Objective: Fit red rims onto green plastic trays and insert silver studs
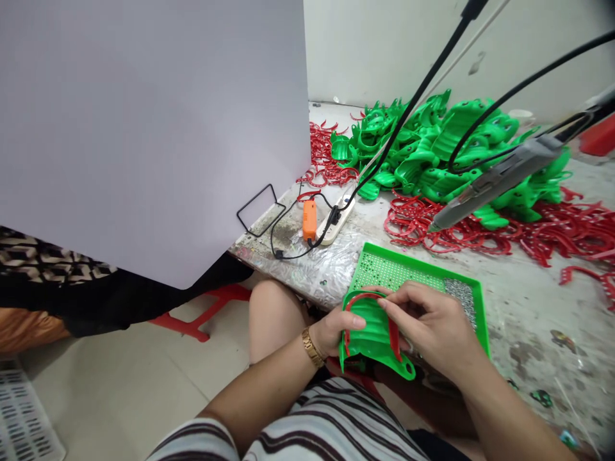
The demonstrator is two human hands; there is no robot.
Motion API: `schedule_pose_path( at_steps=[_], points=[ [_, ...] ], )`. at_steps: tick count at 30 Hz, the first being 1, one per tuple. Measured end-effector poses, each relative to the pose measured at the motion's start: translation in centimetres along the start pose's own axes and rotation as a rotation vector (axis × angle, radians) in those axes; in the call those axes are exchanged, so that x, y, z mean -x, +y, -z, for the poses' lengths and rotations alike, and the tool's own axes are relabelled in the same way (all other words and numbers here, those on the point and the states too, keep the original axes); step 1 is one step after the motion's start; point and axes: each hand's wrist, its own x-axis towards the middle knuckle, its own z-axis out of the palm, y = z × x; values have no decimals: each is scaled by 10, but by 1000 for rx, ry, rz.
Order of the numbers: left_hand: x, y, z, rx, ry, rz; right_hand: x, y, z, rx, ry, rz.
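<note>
My left hand [331,330] grips the left side of a curved green plastic shell [372,326], thumb on its inner face. Along the inside of the shell runs a red arched strip [393,336]. The thumb and forefinger of my right hand [435,320] are closed at the strip's upper right part; whether a small piece is between the fingertips I cannot tell. Just behind my hands lies a green perforated tray [483,314], with small silvery metal pieces [460,298] heaped at its right end.
A grey electric screwdriver [494,182] hangs at the right on a black cable. Green shells [442,147] and red strips [576,224] are piled behind. A power strip [339,224] and orange adapter [309,219] lie beyond the tray. A large grey panel [154,128] blocks the left.
</note>
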Motion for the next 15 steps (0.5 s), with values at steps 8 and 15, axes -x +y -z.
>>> schedule_pose_path(
  at_steps=[8,15],
  points=[
    [4,5,-1,74,15,-37,7,30,22,96,962,169],
    [0,-6,-4,104,-40,30,-37,80,84,-558,400,-41]
  ],
)
